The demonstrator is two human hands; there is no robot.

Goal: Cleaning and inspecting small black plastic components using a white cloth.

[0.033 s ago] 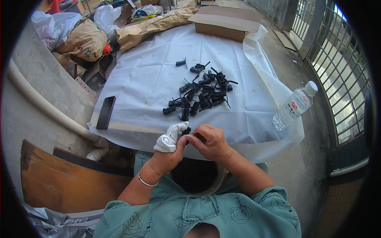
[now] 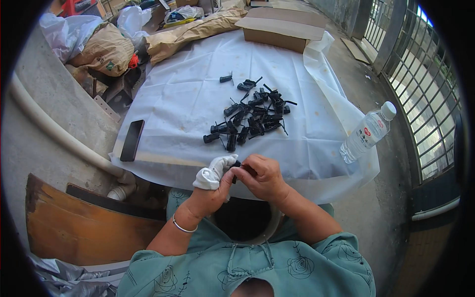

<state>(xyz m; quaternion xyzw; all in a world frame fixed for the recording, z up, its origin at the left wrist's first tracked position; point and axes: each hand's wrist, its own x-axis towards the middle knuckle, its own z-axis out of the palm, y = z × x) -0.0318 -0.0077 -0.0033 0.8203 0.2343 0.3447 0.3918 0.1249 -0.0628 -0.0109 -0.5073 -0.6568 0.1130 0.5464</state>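
Note:
Close to the table's front edge, my left hand (image 2: 221, 185), its fingers wrapped in white cloth (image 2: 210, 174), is closed around a small black plastic part (image 2: 237, 164). My right hand (image 2: 264, 177) meets it from the other side, fingers pinched at the same part. Most of the part is hidden by the fingers, so its exact kind cannot be made out. Beyond my hands lies a loose heap of similar black plastic parts (image 2: 257, 113), several with thin strips sticking out. One black part (image 2: 225, 78) rests apart from the heap.
White sheeting (image 2: 178, 106) covers the table. A dark phone (image 2: 132, 141) lies at the left, a clear water bottle (image 2: 365, 132) at the right. An open cardboard box (image 2: 274, 38) stands at the far edge. Below my hands is a dark round bucket (image 2: 242, 220).
The cloth-wrapped fingers of my left hand have shifted slightly right, and the black part between my hands has turned a little. My right hand has barely moved.

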